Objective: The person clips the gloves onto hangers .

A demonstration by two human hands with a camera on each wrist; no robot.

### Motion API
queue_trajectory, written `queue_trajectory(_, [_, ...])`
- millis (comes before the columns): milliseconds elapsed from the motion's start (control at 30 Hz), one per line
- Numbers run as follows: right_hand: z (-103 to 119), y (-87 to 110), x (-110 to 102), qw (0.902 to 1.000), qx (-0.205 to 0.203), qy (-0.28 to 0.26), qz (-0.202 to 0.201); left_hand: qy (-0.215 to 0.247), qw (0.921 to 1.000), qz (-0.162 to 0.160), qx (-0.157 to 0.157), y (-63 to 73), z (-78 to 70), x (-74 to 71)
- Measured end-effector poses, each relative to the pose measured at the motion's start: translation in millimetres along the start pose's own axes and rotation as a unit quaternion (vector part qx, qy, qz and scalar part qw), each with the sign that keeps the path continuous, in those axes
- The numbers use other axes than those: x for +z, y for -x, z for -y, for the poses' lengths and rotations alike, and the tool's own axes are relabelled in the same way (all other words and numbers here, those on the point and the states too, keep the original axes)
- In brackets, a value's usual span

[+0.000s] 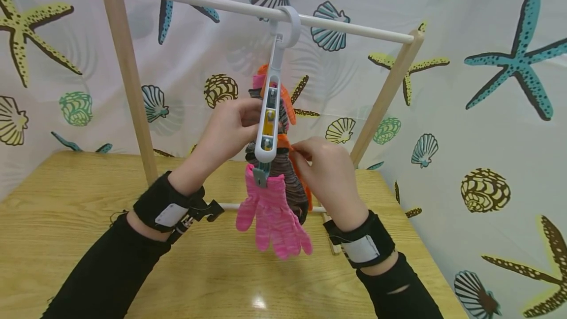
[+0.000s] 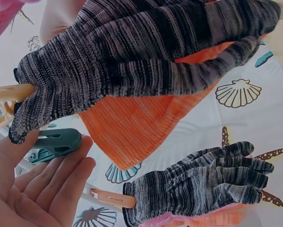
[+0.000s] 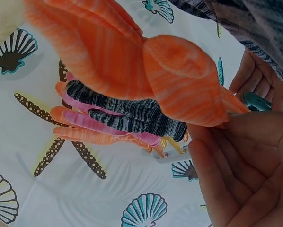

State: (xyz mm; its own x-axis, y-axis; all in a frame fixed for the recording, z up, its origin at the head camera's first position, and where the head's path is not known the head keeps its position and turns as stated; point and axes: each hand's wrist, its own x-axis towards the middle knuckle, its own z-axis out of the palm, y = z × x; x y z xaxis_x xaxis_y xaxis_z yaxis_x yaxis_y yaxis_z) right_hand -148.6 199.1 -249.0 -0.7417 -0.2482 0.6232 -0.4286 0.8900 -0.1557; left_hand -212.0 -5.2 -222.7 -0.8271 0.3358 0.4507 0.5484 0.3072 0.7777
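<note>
A white clip hanger [image 1: 275,58] hangs with several gloves on it. Nearest the camera, a pink glove [image 1: 274,215] dangles from a grey-green clip [image 1: 260,177]. My left hand [image 1: 228,129] is at the hanger's left side, and in the left wrist view its thumb and fingers pinch a green clip [image 2: 58,144]. My right hand [image 1: 328,171] pinches the cuff edge of an orange glove [image 3: 184,80] between thumb and fingers. A black-grey striped glove [image 2: 132,56] hangs in front of the orange one, gripped by a yellow clip [image 2: 11,93].
The hanger hooks over a white rod [image 1: 199,0] between wooden posts [image 1: 126,73] on a wooden table [image 1: 212,274]. Farther back hang another striped glove [image 2: 203,182] on an orange clip [image 2: 114,198], and pink and orange gloves. A sea-patterned curtain [image 1: 443,87] stands behind.
</note>
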Motion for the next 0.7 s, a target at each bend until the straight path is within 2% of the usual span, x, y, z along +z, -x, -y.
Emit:
queue_trajectory(133, [-1.4, -1.7, 0.5, 1.0000, -0.005, 0.000, -0.006, -0.006, 0.9998, -0.015, 0.014, -1.0, -0.3, 0.9])
queue_trajectory(367, [-0.2, -2.8, 0.9, 0.9999, -0.009, -0.001, -0.009, -0.004, 0.9990, -0.041, 0.020, -0.3, 1.7, 1.9])
queue_trajectory(700, [-0.4, -2.8, 3.0, 0.9999, -0.007, 0.003, -0.015, -0.003, 0.9905, -0.104, 0.091, 4.8, 2.7, 6.1])
